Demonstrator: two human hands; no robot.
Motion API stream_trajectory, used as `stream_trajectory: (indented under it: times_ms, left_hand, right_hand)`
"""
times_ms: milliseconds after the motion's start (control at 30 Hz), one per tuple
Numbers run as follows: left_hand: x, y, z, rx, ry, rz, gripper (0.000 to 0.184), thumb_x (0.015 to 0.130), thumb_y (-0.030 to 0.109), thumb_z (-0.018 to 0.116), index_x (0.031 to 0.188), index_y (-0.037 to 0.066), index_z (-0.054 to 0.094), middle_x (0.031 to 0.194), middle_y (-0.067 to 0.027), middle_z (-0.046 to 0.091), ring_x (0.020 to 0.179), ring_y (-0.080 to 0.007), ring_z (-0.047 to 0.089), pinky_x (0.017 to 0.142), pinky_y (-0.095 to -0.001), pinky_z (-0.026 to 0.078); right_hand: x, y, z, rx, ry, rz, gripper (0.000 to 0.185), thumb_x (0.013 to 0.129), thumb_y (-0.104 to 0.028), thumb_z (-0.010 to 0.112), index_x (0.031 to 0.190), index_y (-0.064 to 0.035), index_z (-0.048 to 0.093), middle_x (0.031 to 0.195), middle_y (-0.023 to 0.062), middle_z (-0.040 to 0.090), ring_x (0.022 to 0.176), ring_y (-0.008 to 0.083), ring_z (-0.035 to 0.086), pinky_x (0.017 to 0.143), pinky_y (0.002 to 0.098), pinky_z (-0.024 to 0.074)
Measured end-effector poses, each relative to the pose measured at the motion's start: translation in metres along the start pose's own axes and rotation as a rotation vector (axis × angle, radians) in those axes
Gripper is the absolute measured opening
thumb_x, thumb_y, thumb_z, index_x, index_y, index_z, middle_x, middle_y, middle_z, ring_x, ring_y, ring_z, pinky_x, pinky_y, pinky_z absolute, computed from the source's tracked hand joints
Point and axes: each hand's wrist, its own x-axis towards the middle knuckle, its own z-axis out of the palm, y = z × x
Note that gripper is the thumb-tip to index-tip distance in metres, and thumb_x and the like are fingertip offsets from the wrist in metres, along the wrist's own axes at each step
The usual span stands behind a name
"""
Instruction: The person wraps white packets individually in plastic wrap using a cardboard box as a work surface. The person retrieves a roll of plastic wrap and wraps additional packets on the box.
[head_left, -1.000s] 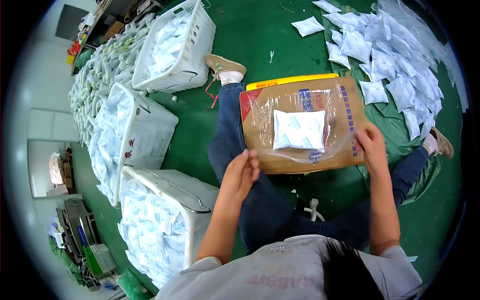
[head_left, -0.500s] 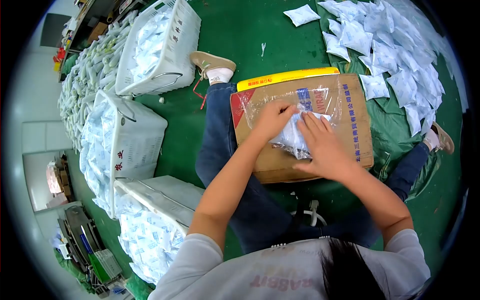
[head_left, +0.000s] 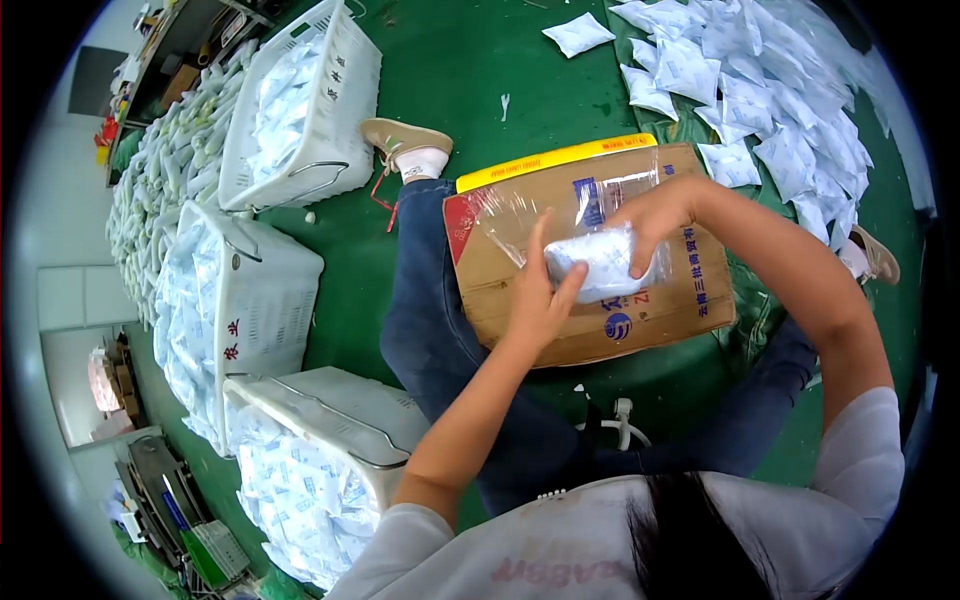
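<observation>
Between my hands is a plump white packet [head_left: 592, 262] with clear plastic film around it, held just above a cardboard box [head_left: 500, 315]. My left hand [head_left: 541, 300] grips its left end, thumb on the near side. From the far right, my right hand [head_left: 655, 222] curls over the other end, fingers pressing into it. Loose clear film [head_left: 505, 222] lies spread across the box top beyond the packet. Along the box's far edge runs a long yellow carton [head_left: 560, 163].
Several white crates [head_left: 270, 300] filled with white packets stand to the left. Behind them lies a large heap of pale rolled bundles [head_left: 160, 180]. At the upper right, white packets [head_left: 770, 95] are piled on a green sheet, and a single packet [head_left: 579, 35] lies apart on the green floor.
The packet has been lifted and turned, and film now wraps it. My hands have gone from pressing it flat on the box to gripping both ends.
</observation>
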Motion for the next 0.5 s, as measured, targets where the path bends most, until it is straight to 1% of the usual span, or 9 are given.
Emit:
stream_trajectory:
  times_ms: [33,67,100,200,233,267,333,433,500]
  left_hand:
    - [0.001,-0.005,0.004,0.082,0.056,0.009,0.064,0.094,0.029,0.064,0.145,0.004,0.035,0.117,-0.0251,0.063,0.109,-0.0372,0.062,0.092,-0.0403,0.048]
    - [0.004,-0.01,0.006,0.076,0.064,-0.008,0.06,0.095,0.029,0.063,0.143,0.004,0.037,0.115,-0.0244,0.063,0.107,-0.0364,0.062,0.091,-0.0398,0.048]
    - [0.007,-0.012,0.005,0.072,0.074,-0.029,0.056,0.096,0.03,0.061,0.14,0.003,0.04,0.114,-0.0237,0.063,0.105,-0.0356,0.063,0.089,-0.0393,0.048]
    - [0.015,-0.049,-0.003,0.011,0.074,-0.162,0.046,0.098,0.032,0.058,0.129,0.001,0.047,0.108,-0.0222,0.064,0.101,-0.0323,0.064,0.086,-0.0383,0.049]
    - [0.02,-0.059,-0.005,-0.021,0.065,-0.211,0.043,0.099,0.033,0.056,0.126,0.0,0.049,0.106,-0.0218,0.065,0.099,-0.0311,0.064,0.085,-0.038,0.049]
    - [0.025,-0.056,-0.006,0.017,0.055,-0.226,0.043,0.1,0.034,0.055,0.124,-0.001,0.049,0.104,-0.0217,0.065,0.098,-0.0296,0.064,0.084,-0.0378,0.049]
    - [0.033,-0.047,-0.002,0.089,0.013,-0.256,0.044,0.101,0.036,0.053,0.121,-0.004,0.051,0.101,-0.0216,0.065,0.097,-0.0268,0.064,0.083,-0.0372,0.05]
    - [0.044,-0.047,0.009,0.003,0.006,-0.523,0.043,0.1,0.034,0.052,0.12,-0.004,0.054,0.102,-0.0271,0.065,0.096,-0.0288,0.066,0.083,-0.0383,0.051]
    - [0.072,-0.022,-0.008,0.381,-0.361,-0.564,0.04,0.098,0.031,0.052,0.119,-0.003,0.056,0.106,-0.029,0.064,0.098,-0.0313,0.066,0.084,-0.041,0.052]
  right_hand:
    - [0.004,0.001,0.001,0.033,-0.023,0.033,0.066,0.071,-0.019,0.084,0.129,-0.0038,0.057,0.115,0.0097,0.067,0.105,0.0195,0.061,0.092,0.0324,0.0469]
    - [0.007,0.002,0.001,0.063,-0.046,0.063,0.065,0.071,-0.018,0.084,0.129,-0.0036,0.057,0.113,0.0094,0.068,0.105,0.0197,0.061,0.092,0.0322,0.0465]
    - [0.002,-0.011,0.003,-0.124,0.03,0.121,0.061,0.075,-0.017,0.081,0.129,-0.0051,0.057,0.119,0.0122,0.065,0.111,0.0246,0.06,0.095,0.0337,0.0459]
    - [-0.014,-0.017,0.049,-0.637,1.013,-0.081,0.062,0.074,-0.017,0.078,0.131,-0.0073,0.056,0.127,0.0159,0.061,0.119,0.0316,0.056,0.101,0.0379,0.0442]
    - [-0.013,-0.011,0.072,-0.682,1.123,-0.256,0.068,0.071,-0.015,0.078,0.134,-0.009,0.054,0.136,0.0171,0.054,0.124,0.0363,0.052,0.104,0.0438,0.0422]
    - [-0.005,0.002,0.097,-0.556,1.06,-0.356,0.071,0.07,-0.011,0.077,0.137,-0.0102,0.052,0.135,0.0174,0.053,0.123,0.0366,0.052,0.105,0.0468,0.0411]
    - [0.006,-0.016,0.134,-0.874,1.091,-0.205,0.07,0.071,-0.01,0.074,0.137,-0.0131,0.053,0.131,0.0176,0.055,0.119,0.037,0.053,0.1,0.0434,0.0443]
    - [0.028,0.004,0.123,-1.119,1.29,-0.107,0.068,0.069,-0.007,0.071,0.135,-0.0122,0.054,0.128,0.0181,0.056,0.121,0.0351,0.052,0.099,0.0424,0.0446]
    - [0.022,0.004,0.114,-1.009,1.222,-0.154,0.069,0.067,-0.003,0.069,0.134,-0.0116,0.053,0.129,0.019,0.055,0.119,0.0366,0.053,0.098,0.0439,0.0443]
